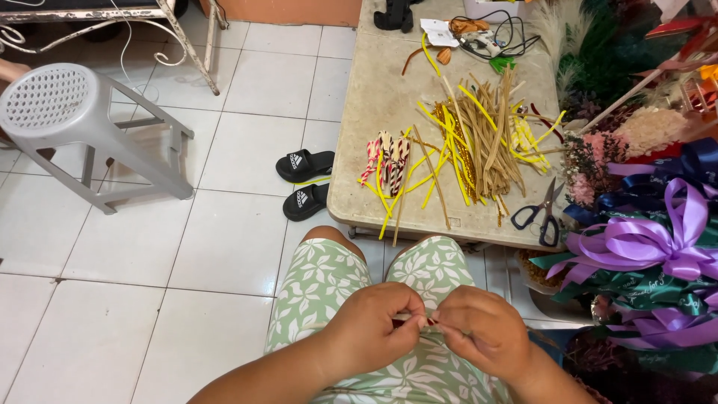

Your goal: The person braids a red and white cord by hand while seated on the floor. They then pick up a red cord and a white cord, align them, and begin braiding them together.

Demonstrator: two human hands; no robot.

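My left hand (pixel 372 327) and my right hand (pixel 480 329) meet over my lap, above green shorts with a white leaf print (pixel 329 278). Both pinch a thin pale pipe cleaner (pixel 416 319) with a dark red bit between the fingertips. Most of it is hidden by my fingers. On the low beige table (pixel 374 105) ahead lie a heap of tan and yellow pipe cleaners (pixel 479 142) and a few twisted red, white and brown ones (pixel 389 158).
Black-handled scissors (pixel 544 211) lie at the table's right front corner. Purple ribbon bows (pixel 658 243) and dried flowers (pixel 636 135) crowd the right side. Black slippers (pixel 305 182) sit on the white tiled floor left of the table. A grey plastic stool (pixel 71 112) stands at the far left.
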